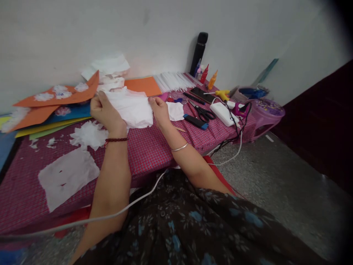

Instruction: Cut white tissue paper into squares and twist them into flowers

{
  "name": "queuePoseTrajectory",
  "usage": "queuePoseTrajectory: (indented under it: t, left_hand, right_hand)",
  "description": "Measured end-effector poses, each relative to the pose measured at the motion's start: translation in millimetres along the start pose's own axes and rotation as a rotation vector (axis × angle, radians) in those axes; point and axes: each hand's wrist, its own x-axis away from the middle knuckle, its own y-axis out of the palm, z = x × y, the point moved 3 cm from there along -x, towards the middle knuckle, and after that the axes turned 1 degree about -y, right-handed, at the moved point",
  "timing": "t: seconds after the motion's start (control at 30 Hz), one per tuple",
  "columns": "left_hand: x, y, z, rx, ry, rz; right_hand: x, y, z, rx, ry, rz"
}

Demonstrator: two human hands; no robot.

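Note:
A sheet of white tissue paper is stretched between my two hands above the table. My left hand pinches its left side, fingers curled in. At the right edge, my right hand grips the paper between thumb and fingers. Below my left hand lies a ruffled white paper flower. Nearer the front edge is a flat tissue square with small holes. A smaller white paper piece rests just right of my right hand.
On the checked tablecloth lie orange card, white sticks, scissors, a phone and a white power strip. A yellow glue gun, paint bottles and a black bottle stand behind. A white cable crosses my lap.

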Motion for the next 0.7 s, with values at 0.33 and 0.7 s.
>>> queuePoseTrajectory:
  t: [0.33, 0.7]
  left_hand:
    - [46.1, 21.9, 16.4, -0.388, 0.510, -0.871]
    - [35.9, 23.1, 4.6, -0.344, 0.308, -0.586]
  right_hand:
    - [-4.5, -10.4, -11.8, 0.230, -0.042, -0.364]
    - [6.8, -1.5, -16.2, 0.231, 0.006, -0.564]
